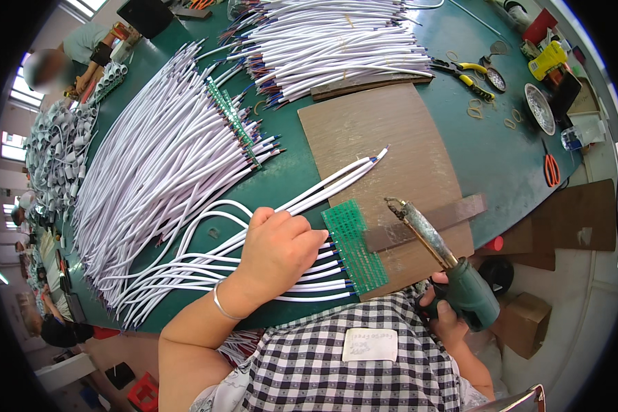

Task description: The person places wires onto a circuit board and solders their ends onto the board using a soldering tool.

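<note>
My left hand is closed in a pinch on a white cable at the left edge of a green circuit board panel. Several more white cables with blue-wired ends run up to that same edge. Fingers of my right hand wrap round the handle of a green soldering gun. Its metal barrel slants up to the left, with the bent, darkened tip over the brown board. A brown bar lies across the panel's right side. Beyond my left hand, loose white cable ends rest on the brown board.
Large bundles of white cables cover the green table, with green board strips on one. Yellow-handled pliers, a metal dish and orange-handled scissors lie at right. A co-worker works at far left.
</note>
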Available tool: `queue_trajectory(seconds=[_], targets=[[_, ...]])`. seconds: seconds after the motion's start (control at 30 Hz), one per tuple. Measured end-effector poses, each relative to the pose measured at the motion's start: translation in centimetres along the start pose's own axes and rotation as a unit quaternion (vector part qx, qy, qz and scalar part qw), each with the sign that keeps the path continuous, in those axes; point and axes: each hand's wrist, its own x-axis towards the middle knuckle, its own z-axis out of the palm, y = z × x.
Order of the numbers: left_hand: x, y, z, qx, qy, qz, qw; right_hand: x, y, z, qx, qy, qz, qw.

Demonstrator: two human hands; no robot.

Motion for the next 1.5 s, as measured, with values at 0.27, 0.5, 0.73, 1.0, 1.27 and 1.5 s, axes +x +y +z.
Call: queue_trajectory(seconds=[0.27, 0.5, 0.73, 1.0, 1.27, 1.5], targets=[[6.1, -2.5, -1.1, 0.000, 0.020, 0.007, 1.000, 0.1, 0.4, -0.7, 0.039, 0.023, -0.022, 0.999], [10.4, -3.5, 2.5, -0.171, -0.118, -0.108, 0.972, -0.7, 0.7, -1.2, 0.053, 0.039, -0.026, 0.997], [10.2, -5.2, 2.1, -0.495, -0.058, -0.260, 0.827, -0.1, 1.1, -1.2, 0.092, 0.070, -0.017, 0.993], [10.0, -4.9, 0.6, -0.557, -0.062, -0.225, 0.797, 0.0, 1.4, -1.1, 0.100, 0.056, -0.031, 0.993], [8.2, -2.9, 0.6, -0.693, -0.082, -0.241, 0.674, 0.0, 1.2, -1.0, 0.096, 0.059, -0.014, 0.994], [6.3, 0.6, -3.2, -0.399, -0.062, -0.147, 0.903, 0.1, 1.1, -0.8, 0.088, 0.053, -0.002, 0.995]])
